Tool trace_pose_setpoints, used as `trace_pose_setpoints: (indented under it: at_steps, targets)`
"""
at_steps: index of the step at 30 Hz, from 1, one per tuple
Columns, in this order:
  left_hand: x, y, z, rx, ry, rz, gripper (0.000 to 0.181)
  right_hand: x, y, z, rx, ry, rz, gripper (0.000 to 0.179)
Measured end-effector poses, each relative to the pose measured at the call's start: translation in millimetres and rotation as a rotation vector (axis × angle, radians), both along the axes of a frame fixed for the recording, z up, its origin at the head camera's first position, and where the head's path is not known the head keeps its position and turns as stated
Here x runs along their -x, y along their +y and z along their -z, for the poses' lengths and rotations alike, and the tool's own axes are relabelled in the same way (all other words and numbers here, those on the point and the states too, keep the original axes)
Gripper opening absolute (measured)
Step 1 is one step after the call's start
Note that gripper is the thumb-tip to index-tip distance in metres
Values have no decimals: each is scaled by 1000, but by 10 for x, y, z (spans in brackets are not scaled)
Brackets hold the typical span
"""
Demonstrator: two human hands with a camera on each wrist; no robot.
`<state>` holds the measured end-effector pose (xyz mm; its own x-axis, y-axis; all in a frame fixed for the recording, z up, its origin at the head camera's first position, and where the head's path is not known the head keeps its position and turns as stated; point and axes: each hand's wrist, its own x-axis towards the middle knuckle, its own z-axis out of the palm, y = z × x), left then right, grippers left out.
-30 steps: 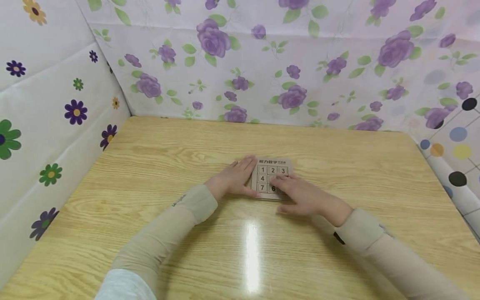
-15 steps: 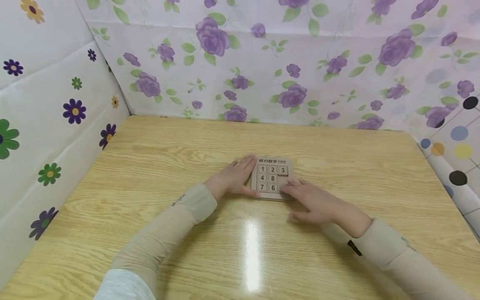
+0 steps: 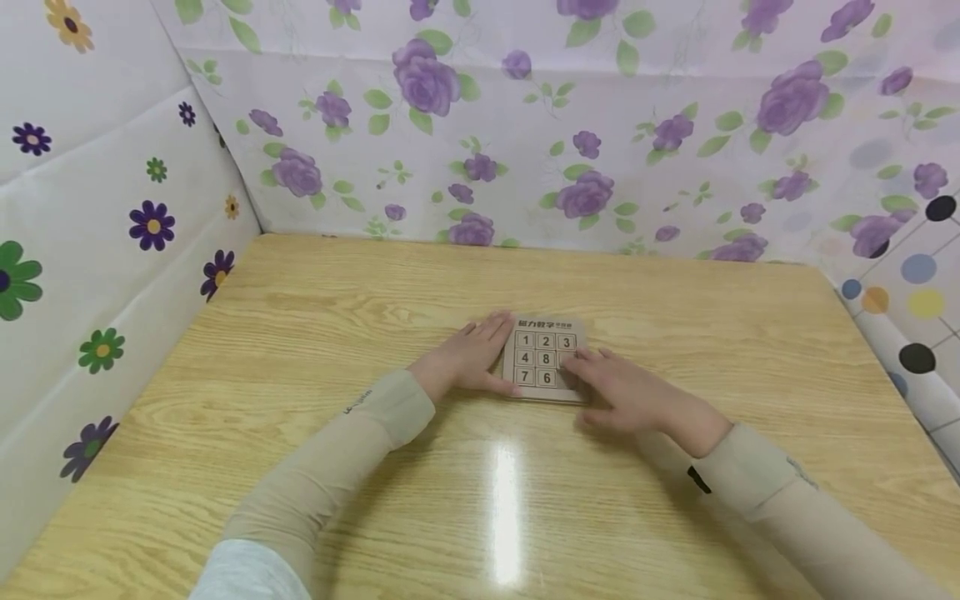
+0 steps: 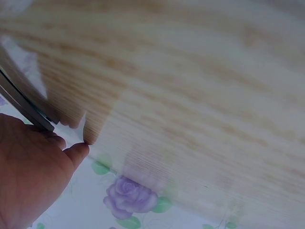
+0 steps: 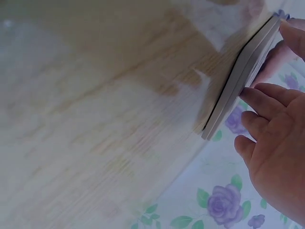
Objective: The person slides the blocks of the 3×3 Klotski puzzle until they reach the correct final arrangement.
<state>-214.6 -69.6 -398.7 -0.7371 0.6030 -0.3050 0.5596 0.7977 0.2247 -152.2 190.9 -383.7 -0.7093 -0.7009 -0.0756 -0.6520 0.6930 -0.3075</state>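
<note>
A number sliding puzzle lies flat on the table, its square tiles marked with black digits. My left hand rests along its left edge, fingers straight toward the far corner and thumb at the near corner. Straight fingers of my right hand touch the right tile of the middle row and cover its digit. The row's middle tile reads 8; beside the 6 tile, the lower right space shows no tile. In the wrist views the puzzle's side appears edge-on, near the left hand and the right hand.
The light wood table carries a bright glare streak in front of the puzzle. Purple-rose sheeting hangs behind it, flowered sheeting at the left and dotted sheeting at the right.
My right hand moved right and toward me, then slightly away again. The tile under its fingers slid from the lower right space up to the middle row. My left hand stayed put.
</note>
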Motion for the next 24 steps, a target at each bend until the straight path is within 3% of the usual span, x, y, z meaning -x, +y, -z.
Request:
trace_pose_setpoints:
  at_steps: [6,14,24]
  targets:
    - [-2,3,5,6,3,-2,118,12,-22,2,1,22,-22,73]
    - [-10,6,-11,10,11,2,117,-97,-156,4,-1,22,-113,70]
    - [-4,-5,3,10,13,3,118,-143,-80,0,-4,-3,-80,68]
